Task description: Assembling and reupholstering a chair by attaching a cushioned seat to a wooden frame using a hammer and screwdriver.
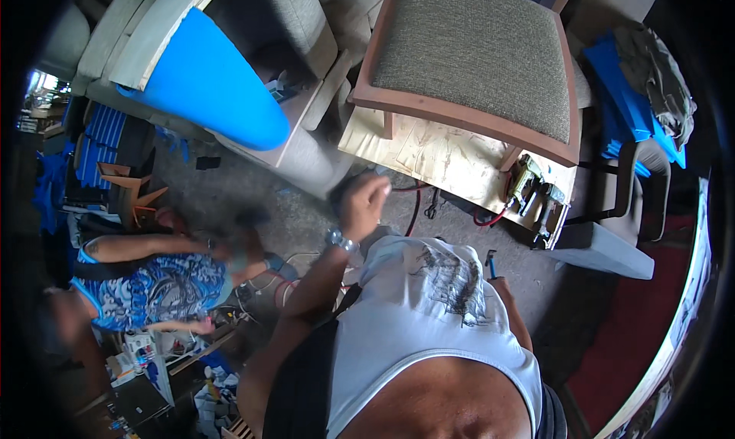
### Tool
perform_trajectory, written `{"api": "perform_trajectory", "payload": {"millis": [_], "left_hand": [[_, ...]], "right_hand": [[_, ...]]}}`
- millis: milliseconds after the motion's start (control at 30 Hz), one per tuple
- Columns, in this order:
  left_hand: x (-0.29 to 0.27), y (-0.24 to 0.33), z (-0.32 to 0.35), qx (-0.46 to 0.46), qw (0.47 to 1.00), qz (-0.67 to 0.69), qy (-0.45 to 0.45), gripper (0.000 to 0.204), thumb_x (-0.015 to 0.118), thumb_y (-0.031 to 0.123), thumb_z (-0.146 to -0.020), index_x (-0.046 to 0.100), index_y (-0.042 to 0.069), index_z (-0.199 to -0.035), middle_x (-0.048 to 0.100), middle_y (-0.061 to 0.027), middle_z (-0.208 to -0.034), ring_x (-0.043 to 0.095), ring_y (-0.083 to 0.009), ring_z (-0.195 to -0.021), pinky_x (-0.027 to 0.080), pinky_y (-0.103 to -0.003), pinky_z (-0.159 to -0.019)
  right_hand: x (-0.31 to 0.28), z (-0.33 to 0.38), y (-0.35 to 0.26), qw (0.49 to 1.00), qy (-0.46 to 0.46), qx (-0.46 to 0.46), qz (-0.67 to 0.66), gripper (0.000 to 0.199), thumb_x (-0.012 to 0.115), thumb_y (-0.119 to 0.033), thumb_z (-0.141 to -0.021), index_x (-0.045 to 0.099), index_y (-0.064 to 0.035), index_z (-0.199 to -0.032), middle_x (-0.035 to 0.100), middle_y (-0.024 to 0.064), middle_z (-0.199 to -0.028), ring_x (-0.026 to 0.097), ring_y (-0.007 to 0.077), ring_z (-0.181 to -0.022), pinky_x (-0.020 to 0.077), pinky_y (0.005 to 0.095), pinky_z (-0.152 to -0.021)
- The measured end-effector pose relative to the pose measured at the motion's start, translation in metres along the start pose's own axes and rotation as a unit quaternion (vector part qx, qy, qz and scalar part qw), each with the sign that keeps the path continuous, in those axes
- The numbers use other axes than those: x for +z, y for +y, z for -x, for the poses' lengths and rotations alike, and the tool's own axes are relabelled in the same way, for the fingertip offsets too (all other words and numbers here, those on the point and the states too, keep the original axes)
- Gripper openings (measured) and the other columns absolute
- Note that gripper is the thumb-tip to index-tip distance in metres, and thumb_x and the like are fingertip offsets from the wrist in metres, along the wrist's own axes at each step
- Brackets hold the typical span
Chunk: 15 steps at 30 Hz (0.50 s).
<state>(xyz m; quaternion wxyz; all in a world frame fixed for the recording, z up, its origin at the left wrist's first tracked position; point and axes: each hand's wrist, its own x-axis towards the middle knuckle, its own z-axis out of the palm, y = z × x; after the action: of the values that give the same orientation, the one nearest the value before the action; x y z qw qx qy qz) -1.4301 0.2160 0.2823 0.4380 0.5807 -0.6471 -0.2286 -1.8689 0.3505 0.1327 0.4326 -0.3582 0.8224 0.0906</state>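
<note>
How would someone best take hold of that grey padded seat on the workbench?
Probably by the wooden near rail, coming from the near side, palms up: it runs bare below the padded seat, and the legs leave an open gap underneath.

The left hand [364, 208] seems blurred, its exact finger positions unclear.

1. Mount: left fisheye camera of a side-by-side, head-worn pair.
2. Direction: downward, past the wearer's white tank top [406, 339], with the upholstered chair [475, 45] at the upper edge.
3. Range: white tank top close; floor [295, 218] farther below.
</note>
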Motion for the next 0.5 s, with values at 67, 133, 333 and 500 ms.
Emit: {"api": "perform_trajectory", "payload": {"millis": [67, 133, 333, 500], "left_hand": [[-0.03, -0.008, -0.029, 0.017, 0.994, -0.06, 0.085, 0.032, 0.073, 0.009, -0.084, 0.063, 0.001, -0.113, 0.064, -0.0178, -0.115, 0.06, -0.0348, -0.108, 0.048, -0.042, -0.094], [-0.058, -0.021, -0.059, 0.09, 0.983, -0.108, 0.117, 0.063, 0.08, 0.014, -0.077, 0.05, 0.0, -0.13, 0.05, -0.0207, -0.135, 0.048, -0.0393, -0.124, 0.04, -0.046, -0.104], [-0.1, -0.03, -0.156, 0.182, 0.961, -0.207, 0.032, 0.092, 0.077, 0.052, -0.075, 0.04, 0.001, -0.143, 0.043, -0.024, -0.144, 0.035, -0.0434, -0.137, 0.027, -0.058, -0.111], [-0.074, -0.017, -0.172, 0.348, 0.923, 0.018, -0.165, 0.084, 0.062, 0.068, -0.083, 0.053, 0.003, -0.134, 0.046, -0.0212, -0.145, 0.041, -0.0389, -0.137, 0.024, -0.058, -0.116]], "right_hand": [[0.003, 0.019, -0.008, 1.0, 0.012, 0.001, 0.013, 0.037, 0.061, -0.027, -0.089, 0.067, 0.0096, -0.091, 0.07, 0.0232, -0.083, 0.072, 0.0336, -0.071, 0.0569, 0.0446, -0.063], [0.012, 0.034, -0.01, 0.999, 0.025, 0.006, 0.024, 0.037, 0.061, -0.027, -0.089, 0.067, 0.0096, -0.091, 0.07, 0.0233, -0.083, 0.072, 0.0338, -0.072, 0.0568, 0.0446, -0.063], [0.039, 0.073, -0.034, 0.997, 0.056, 0.026, 0.05, 0.037, 0.061, -0.027, -0.089, 0.067, 0.0094, -0.092, 0.07, 0.0237, -0.085, 0.071, 0.0345, -0.075, 0.0567, 0.0447, -0.066], [0.064, 0.091, -0.072, 0.994, 0.073, 0.047, 0.064, 0.037, 0.061, -0.027, -0.088, 0.067, 0.0093, -0.093, 0.07, 0.0241, -0.087, 0.071, 0.035, -0.077, 0.0566, 0.0447, -0.068]]}}
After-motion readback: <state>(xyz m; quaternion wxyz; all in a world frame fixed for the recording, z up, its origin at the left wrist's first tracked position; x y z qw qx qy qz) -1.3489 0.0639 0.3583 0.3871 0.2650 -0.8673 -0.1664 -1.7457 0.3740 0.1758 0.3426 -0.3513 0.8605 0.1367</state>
